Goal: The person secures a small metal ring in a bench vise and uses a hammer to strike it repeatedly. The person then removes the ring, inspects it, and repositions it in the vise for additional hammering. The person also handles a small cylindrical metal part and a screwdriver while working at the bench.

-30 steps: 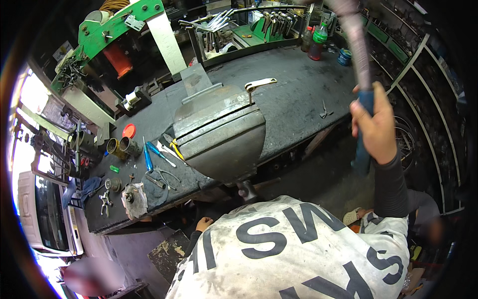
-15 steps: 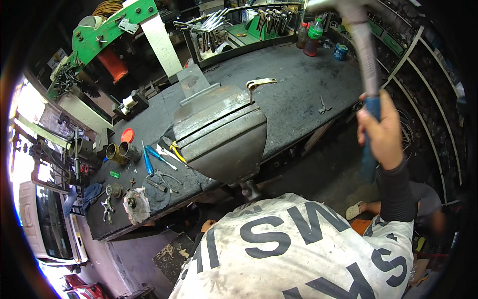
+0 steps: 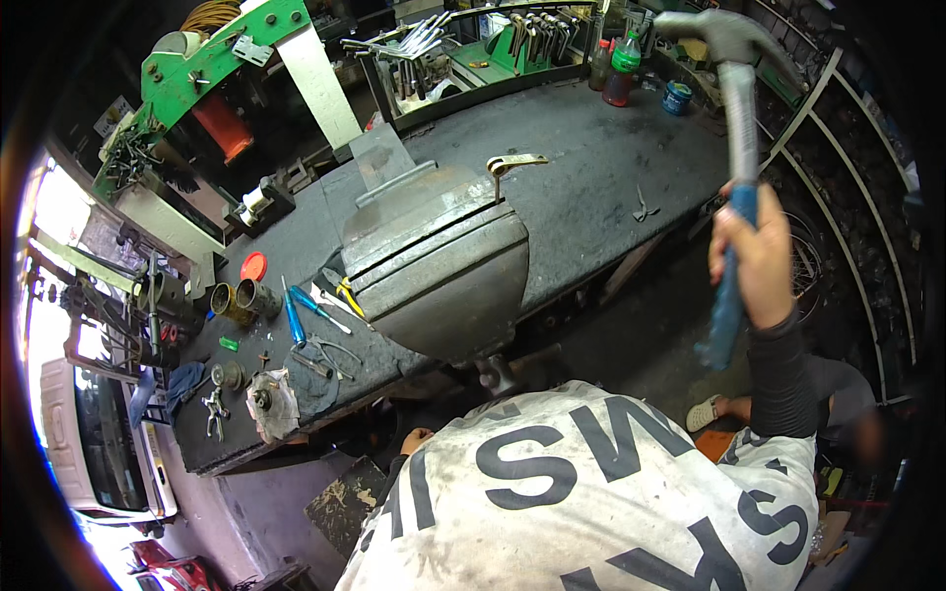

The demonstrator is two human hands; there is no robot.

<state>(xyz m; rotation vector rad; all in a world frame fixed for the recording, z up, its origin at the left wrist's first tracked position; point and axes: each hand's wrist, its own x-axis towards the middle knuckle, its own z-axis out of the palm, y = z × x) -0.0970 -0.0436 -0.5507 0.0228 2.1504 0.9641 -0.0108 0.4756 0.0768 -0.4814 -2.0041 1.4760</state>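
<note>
My right hand [image 3: 759, 258] is closed round the blue grip of a claw hammer [image 3: 741, 133], raised with its head up over the bench's right end. To the left and lower stands a large bench vise [image 3: 443, 271]. A small brass-coloured metal part [image 3: 516, 162] sticks up from the right end of the vise jaws, its lower end hidden between them. The hammer is apart from this part. Of my left hand [image 3: 417, 439] only a bit shows beside the white shirt, below the bench edge; its fingers are mostly hidden.
On the dark workbench [image 3: 591, 148], left of the vise, lie blue screwdrivers [image 3: 294, 317], pliers [image 3: 350, 295] and tin cans [image 3: 258, 299]. A bottle of red liquid [image 3: 620, 74] and a blue tub [image 3: 675, 98] stand at the back right. Another person's foot [image 3: 705, 414] shows at lower right.
The hammer has shifted slightly right and lower, with its head now wholly in view. My right hand keeps its hold. The vise and the clamped part stay put.
</note>
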